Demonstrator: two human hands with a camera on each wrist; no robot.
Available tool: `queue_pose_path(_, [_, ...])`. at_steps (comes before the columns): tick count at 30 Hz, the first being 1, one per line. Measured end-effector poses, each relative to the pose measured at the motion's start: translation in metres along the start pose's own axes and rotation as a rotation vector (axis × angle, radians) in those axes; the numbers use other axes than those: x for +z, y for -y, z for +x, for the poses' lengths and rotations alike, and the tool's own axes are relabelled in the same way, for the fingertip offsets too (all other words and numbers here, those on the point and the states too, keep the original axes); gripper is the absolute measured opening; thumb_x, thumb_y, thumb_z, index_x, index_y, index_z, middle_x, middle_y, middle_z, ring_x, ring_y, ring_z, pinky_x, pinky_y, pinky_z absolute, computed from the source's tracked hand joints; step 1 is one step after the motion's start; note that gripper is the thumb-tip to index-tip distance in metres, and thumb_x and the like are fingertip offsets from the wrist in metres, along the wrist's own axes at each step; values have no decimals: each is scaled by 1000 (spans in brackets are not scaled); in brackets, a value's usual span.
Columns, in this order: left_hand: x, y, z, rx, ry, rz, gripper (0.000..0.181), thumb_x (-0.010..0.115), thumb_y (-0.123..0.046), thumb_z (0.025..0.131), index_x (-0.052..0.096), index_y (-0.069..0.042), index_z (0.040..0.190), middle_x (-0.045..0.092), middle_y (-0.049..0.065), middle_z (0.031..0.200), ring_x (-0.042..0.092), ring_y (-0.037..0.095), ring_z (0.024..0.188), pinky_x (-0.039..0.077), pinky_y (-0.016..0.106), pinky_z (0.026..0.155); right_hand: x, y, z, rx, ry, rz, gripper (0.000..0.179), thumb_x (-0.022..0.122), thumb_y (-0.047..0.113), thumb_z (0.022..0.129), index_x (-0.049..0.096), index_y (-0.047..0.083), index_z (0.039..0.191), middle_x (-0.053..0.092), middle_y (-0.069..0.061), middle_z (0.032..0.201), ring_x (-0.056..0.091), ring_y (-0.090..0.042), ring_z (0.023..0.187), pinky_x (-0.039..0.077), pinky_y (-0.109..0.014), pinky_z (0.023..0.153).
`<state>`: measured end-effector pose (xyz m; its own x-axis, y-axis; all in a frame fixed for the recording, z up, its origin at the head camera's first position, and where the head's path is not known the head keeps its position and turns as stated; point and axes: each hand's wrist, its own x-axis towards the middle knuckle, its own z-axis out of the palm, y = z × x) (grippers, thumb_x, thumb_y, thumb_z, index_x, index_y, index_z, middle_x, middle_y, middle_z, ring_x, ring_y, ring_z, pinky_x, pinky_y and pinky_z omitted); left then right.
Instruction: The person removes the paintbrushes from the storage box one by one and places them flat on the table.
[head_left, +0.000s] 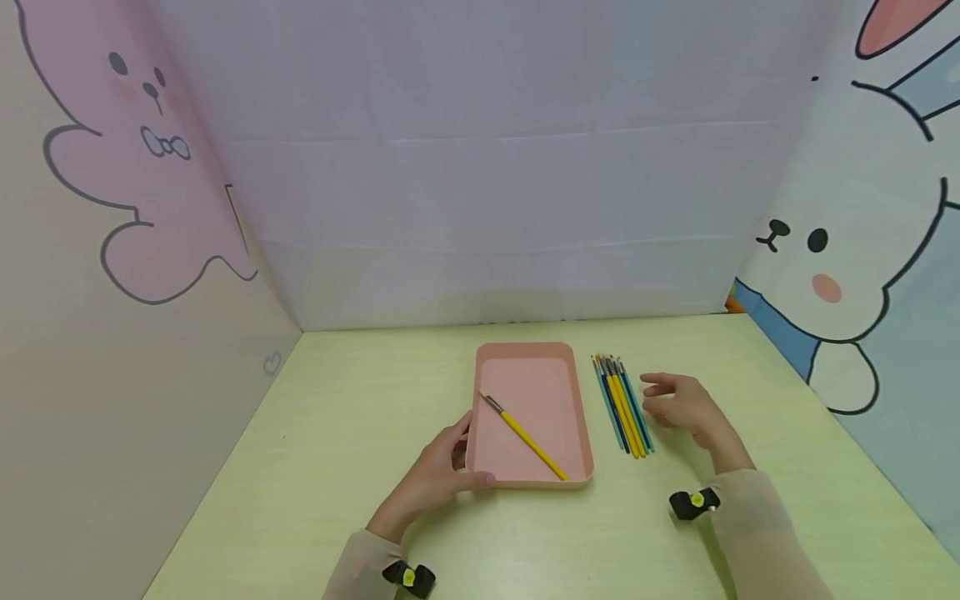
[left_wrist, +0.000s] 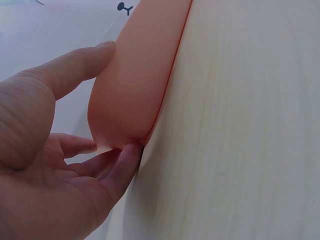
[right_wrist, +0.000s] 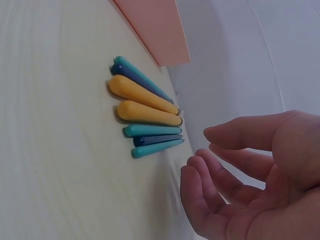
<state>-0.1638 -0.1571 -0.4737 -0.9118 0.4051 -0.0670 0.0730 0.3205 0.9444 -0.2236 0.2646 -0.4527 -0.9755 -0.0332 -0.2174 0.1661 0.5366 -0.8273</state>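
A pink rectangular tray [head_left: 534, 383] lies on the table, with one yellow paintbrush [head_left: 531, 442] slanting across its inside. My left hand [head_left: 431, 479] holds the tray's near left corner. In the left wrist view its thumb [left_wrist: 82, 67] presses one side of the tray wall [left_wrist: 137, 75], and the fingers curl at the corner and lower edge. To the tray's right, several paintbrushes [head_left: 622, 404] in yellow, teal and dark blue lie side by side. Just right of them hovers my right hand [head_left: 686, 408], its fingers loosely bent with nothing between them; the right wrist view shows the rounded yellow handles [right_wrist: 145, 95] apart from the fingertips.
The pale yellow-green table [head_left: 360, 400] extends to both sides of the tray. Behind it hangs a white cloth backdrop [head_left: 480, 208]. Side panels carry a pink cartoon animal [head_left: 142, 192] at left and a white cartoon rabbit [head_left: 847, 225] at right.
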Motion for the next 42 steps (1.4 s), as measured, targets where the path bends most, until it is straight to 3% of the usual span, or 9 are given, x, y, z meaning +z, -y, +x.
queue_pose_path(7, [0, 0, 0, 4, -7, 12, 110, 90, -17, 87, 19, -11, 171, 39, 18, 164, 59, 34, 136, 53, 47, 112, 3, 10, -5, -89, 9, -17, 59, 63, 10, 105, 42, -4, 159, 53, -34, 145, 62, -45, 124, 64, -41, 93])
queue_pose_path(16, [1, 0, 2, 15, 4, 11, 110, 91, -19, 87, 20, -13, 171, 39, 16, 165, 58, 34, 137, 53, 46, 111, 13, 34, -14, -205, -18, -79, 59, 66, 10, 102, 48, 0, 157, 57, -30, 145, 62, -46, 124, 60, -52, 97])
queue_pose_path(25, [2, 1, 2, 19, -4, 22, 109, 91, -18, 87, 20, -12, 171, 40, 16, 164, 58, 33, 136, 53, 47, 112, 31, 73, -14, -355, 9, -130, 55, 72, 9, 98, 56, -2, 150, 66, -26, 132, 69, -34, 109, 63, -38, 85])
queue_pose_path(30, [2, 1, 1, 5, -12, 30, 110, 91, -19, 87, 21, -12, 171, 40, 16, 164, 59, 33, 135, 53, 47, 112, 43, 91, -12, -413, 39, -195, 54, 74, 8, 96, 59, -3, 147, 68, -24, 126, 68, -31, 103, 62, -38, 81])
queue_pose_path(42, [3, 0, 0, -9, -19, 33, 109, 91, -20, 87, 22, -14, 171, 41, 15, 163, 61, 31, 132, 56, 44, 108, 75, 107, -5, -377, 163, -198, 56, 79, 7, 94, 61, 1, 147, 67, -24, 131, 68, -34, 109, 64, -41, 85])
